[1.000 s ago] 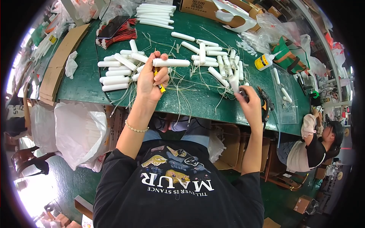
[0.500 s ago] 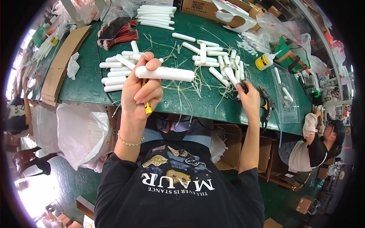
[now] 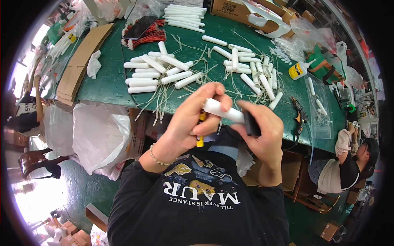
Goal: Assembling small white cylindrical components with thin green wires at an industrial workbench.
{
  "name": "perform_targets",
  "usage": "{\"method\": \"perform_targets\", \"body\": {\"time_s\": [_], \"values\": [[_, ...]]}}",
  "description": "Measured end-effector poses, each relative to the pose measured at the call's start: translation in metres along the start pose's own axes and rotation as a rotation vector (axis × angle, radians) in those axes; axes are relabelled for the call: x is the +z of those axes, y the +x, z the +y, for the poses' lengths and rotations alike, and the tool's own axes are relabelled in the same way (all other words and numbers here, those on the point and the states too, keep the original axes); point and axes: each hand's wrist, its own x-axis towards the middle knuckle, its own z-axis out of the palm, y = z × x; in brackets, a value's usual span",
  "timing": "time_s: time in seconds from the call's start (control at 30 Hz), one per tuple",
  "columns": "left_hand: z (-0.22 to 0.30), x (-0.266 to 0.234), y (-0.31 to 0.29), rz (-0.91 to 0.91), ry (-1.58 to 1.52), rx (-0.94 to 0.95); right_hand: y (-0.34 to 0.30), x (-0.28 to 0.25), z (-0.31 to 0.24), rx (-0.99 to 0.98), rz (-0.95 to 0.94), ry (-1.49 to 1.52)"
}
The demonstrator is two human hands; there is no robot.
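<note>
Over the table's near edge, my left hand point(image 3: 186, 119) is closed around a white plastic tube point(image 3: 223, 110). The same hand also keeps a slim yellow tool point(image 3: 200, 141) against its palm, its kind unclear. My right hand point(image 3: 266, 129) grips a small black block-like piece point(image 3: 252, 123), which meets the tube's right end; blur hides whether the tube goes inside it. Just beyond my hands lie two loose groups of white tubes with thin pale wires, a left pile point(image 3: 143, 82) and a right pile point(image 3: 251, 78).
A dark phone point(image 3: 140, 27) lies on red wires point(image 3: 154, 39), near a neat stack of white tubes point(image 3: 184, 18). On the right are a yellow-labelled glue bottle point(image 3: 298, 70) and a black-and-orange glue gun point(image 3: 298, 117). A co-worker point(image 3: 349, 160) sits at far right.
My left hand has brought the tube lower and to the right. My right hand has left the right pile and carried the black piece to the tube's end. The whole view has shifted slightly.
</note>
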Motion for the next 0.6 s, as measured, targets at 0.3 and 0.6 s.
{"method": "perform_targets", "body": {"time_s": [0.3, 0.6], "values": [[0.013, -0.013, 0.000, 0.068, 0.007, 0.357, -0.057, 0.014, -0.027, 0.333, -0.048, 0.158], [-0.009, -0.001, 0.004, 0.146, 0.277, 0.548, -0.076, 0.045, -0.038, 0.456, -0.032, 0.280]]}}
